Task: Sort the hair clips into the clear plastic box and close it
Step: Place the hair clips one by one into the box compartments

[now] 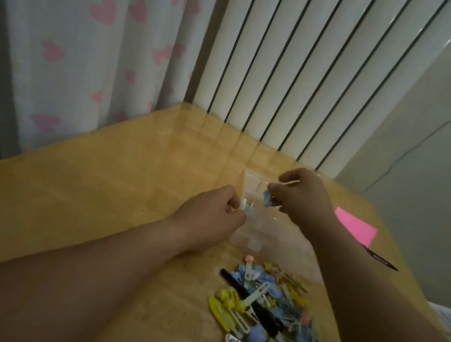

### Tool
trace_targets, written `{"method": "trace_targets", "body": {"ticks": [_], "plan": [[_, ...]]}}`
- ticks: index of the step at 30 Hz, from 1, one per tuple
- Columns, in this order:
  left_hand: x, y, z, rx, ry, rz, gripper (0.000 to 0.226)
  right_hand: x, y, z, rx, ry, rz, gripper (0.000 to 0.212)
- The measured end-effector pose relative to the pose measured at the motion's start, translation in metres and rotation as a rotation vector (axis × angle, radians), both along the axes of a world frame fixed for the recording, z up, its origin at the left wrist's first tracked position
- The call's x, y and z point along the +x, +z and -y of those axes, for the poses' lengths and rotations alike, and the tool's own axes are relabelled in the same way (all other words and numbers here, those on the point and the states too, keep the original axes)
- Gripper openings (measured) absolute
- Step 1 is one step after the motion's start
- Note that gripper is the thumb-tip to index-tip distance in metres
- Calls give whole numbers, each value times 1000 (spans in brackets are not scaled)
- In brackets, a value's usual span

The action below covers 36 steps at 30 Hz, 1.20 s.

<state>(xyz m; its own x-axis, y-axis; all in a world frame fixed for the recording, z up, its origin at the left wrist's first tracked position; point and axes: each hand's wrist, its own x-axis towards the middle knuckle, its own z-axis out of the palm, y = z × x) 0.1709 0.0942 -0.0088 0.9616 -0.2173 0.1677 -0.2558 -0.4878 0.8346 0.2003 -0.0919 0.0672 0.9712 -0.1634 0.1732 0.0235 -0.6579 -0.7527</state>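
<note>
Right hand point(300, 202) pinches a blue clip point(268, 199) over the clear box point(267, 235); left hand point(211, 216) grips its 9 o'clock edge (clip pile point(276, 321) at 6 o'clock).

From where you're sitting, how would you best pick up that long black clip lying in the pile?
Take the black clip by its upper-left end, coming from the left side of the pile of hair clips. That end pokes out bare onto the table, while a white clip crosses its middle and other clips bury its far end. A pinch across its narrow width should probably free it.
</note>
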Motion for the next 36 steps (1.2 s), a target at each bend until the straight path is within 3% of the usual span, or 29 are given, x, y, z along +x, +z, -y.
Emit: {"method": "trace_targets", "body": {"ticks": [5,13,23,26,29,33,36], "plan": [[0,0,0,7,3,10,18,17,-22,-9,-246,41,-80,18],[-1,2,-1,11,10,8,21,14,-22,-3,-287,29,-92,17],[-3,4,0,-11,14,20,17,-87,-13,21,-250,105,311,3],[-1,1,0,0,20,42,16,-103,-1,20,-304,326,166,10],[1,-1,0,-6,16,46,14,-108,1,14,-540,504,40,23],[2,-1,-1,-8,16,51,13,-109,-7,9,-706,596,-119,36],[0,-1,-1,-10,13,65,12,-110,-9,7,-719,610,-137,34]]}}
